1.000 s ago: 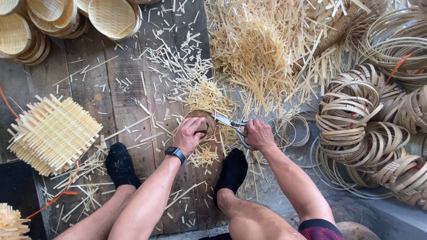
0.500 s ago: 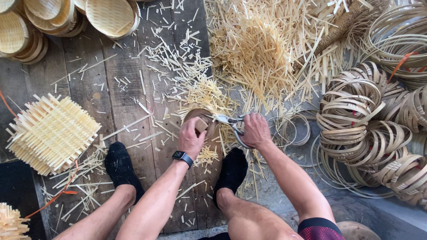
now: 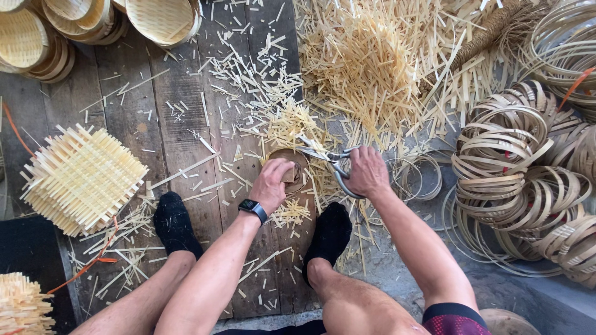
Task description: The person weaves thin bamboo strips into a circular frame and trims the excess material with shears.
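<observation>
My left hand (image 3: 273,183), with a dark watch on its wrist, presses down on a small round woven bamboo basket (image 3: 297,162) that rests on the wooden floor between my feet. My right hand (image 3: 367,172) grips the handles of metal scissors (image 3: 330,159), whose blades point left over the basket's rim among pale strip ends. The basket is partly hidden under my left hand. Cut bamboo bits lie right around it.
Woven square mats (image 3: 81,180) are stacked at left. Round baskets (image 3: 74,25) are piled at top left. A heap of bamboo strips (image 3: 372,68) lies ahead, and coiled bamboo hoops (image 3: 521,161) fill the right. My black-socked feet (image 3: 177,223) flank the work.
Both hands and the basket stay in nearly the same spot. The left hand has shifted slightly on the basket while the scissors stay at its rim.
</observation>
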